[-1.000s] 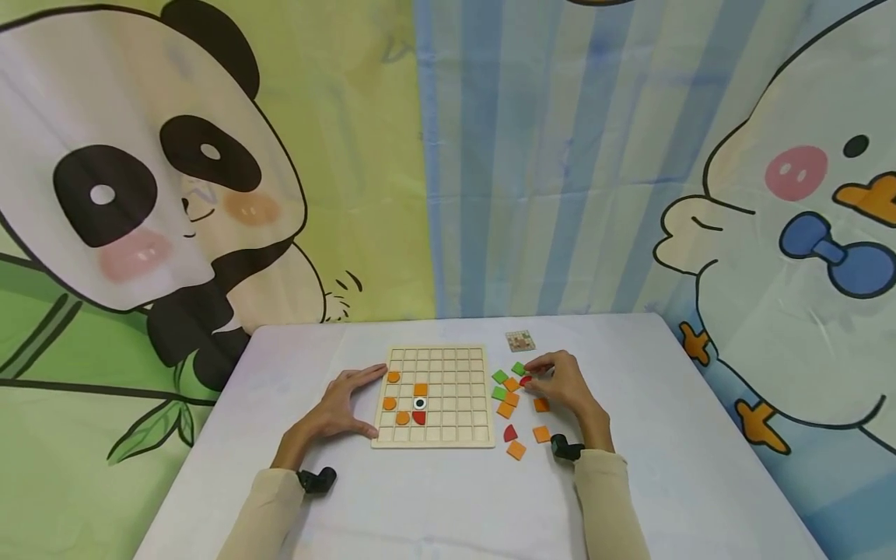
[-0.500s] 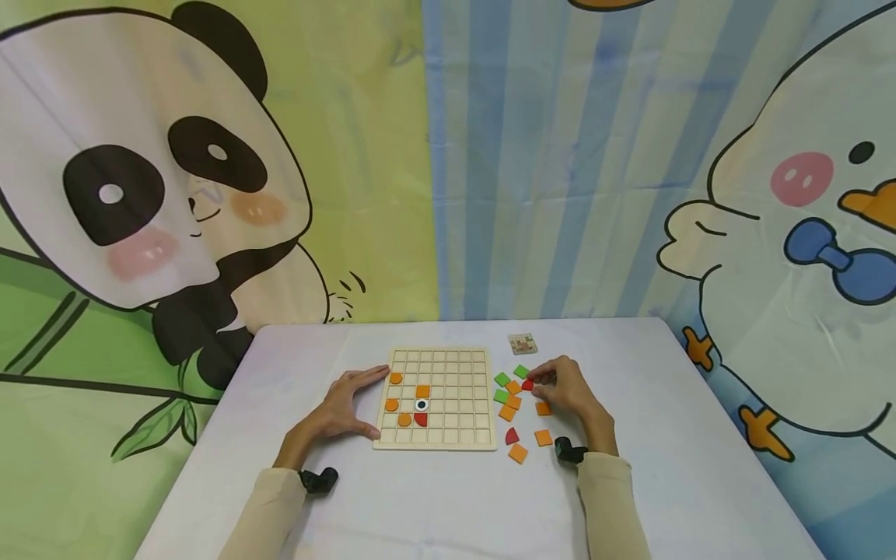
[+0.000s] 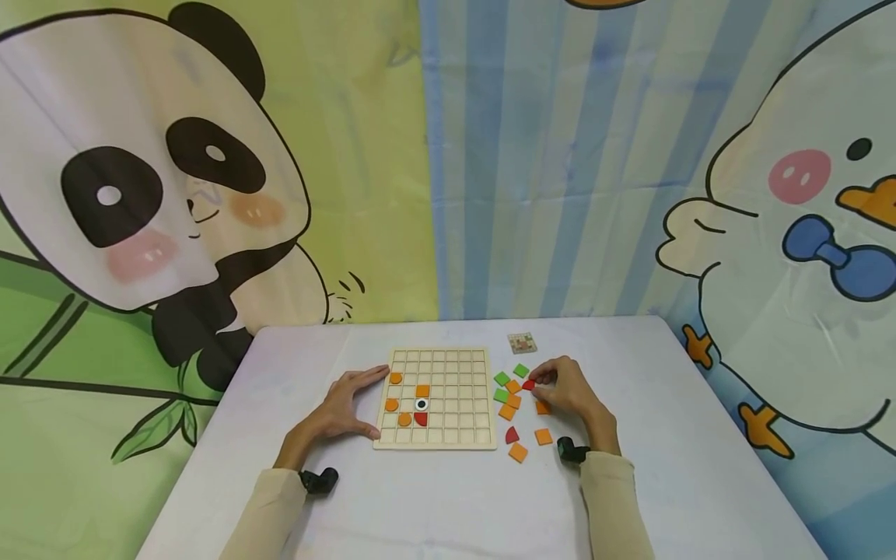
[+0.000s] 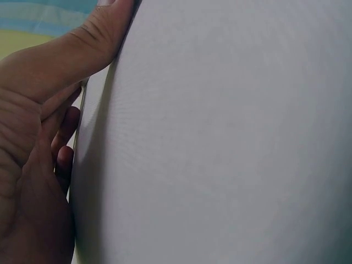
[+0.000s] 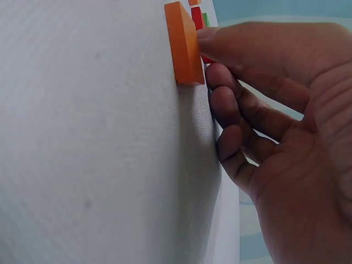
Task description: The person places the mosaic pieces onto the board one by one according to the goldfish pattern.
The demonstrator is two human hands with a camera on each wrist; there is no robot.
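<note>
My left hand (image 3: 343, 403) lies along the left edge of a wooden grid board (image 3: 458, 438), index finger at the far corner and thumb at the near one. On the board sit orange round pieces (image 3: 391, 404), an orange square (image 3: 423, 391), a black-and-white eye piece (image 3: 421, 404) and a red quarter-round piece (image 3: 421, 419). To the right of the board my right hand (image 3: 565, 385) pinches another red piece (image 3: 528, 385) between thumb and fingertips, low over the table. An orange square tile (image 5: 186, 47) stands out large beside the thumb in the right wrist view.
Green tiles (image 3: 502, 379) and orange tiles (image 3: 507, 412) lie loosely between board and right hand. Nearer the front are a red quarter-round piece (image 3: 512, 435) and an orange tile (image 3: 518, 453). A small patterned card (image 3: 522, 343) lies behind them on the white-covered table (image 3: 434, 498).
The head view has shifted slightly. My right hand stays at the red piece, its fingertips drawn slightly away from the green tile. The left hand keeps its place along the board.
</note>
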